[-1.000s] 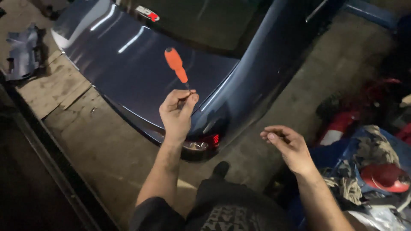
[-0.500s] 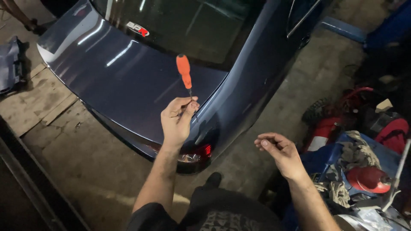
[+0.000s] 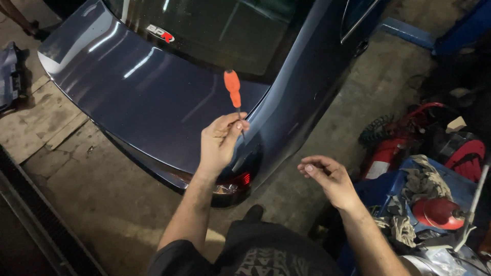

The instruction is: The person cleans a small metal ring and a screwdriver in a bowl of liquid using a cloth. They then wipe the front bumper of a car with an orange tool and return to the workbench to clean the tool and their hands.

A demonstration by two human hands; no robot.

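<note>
Fingers of the left hand (image 3: 219, 143) pinch the metal shaft of a screwdriver (image 3: 233, 93), its orange handle pointing up over the trunk lid (image 3: 138, 97) near the lid's right rear corner, just above the tail light (image 3: 236, 182). Right hand (image 3: 327, 176) hovers empty beside the car, fingers loosely curled, over the concrete floor (image 3: 82, 204).

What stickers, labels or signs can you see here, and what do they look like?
Sticker: on the car's rear window, upper left; small slanted strip, white and red.
Label: on the red cylinder right of the car, above the right hand; pale rectangle, too blurred to tell more.
The left hand holds an orange-handled screwdriver with no label showing.
</note>
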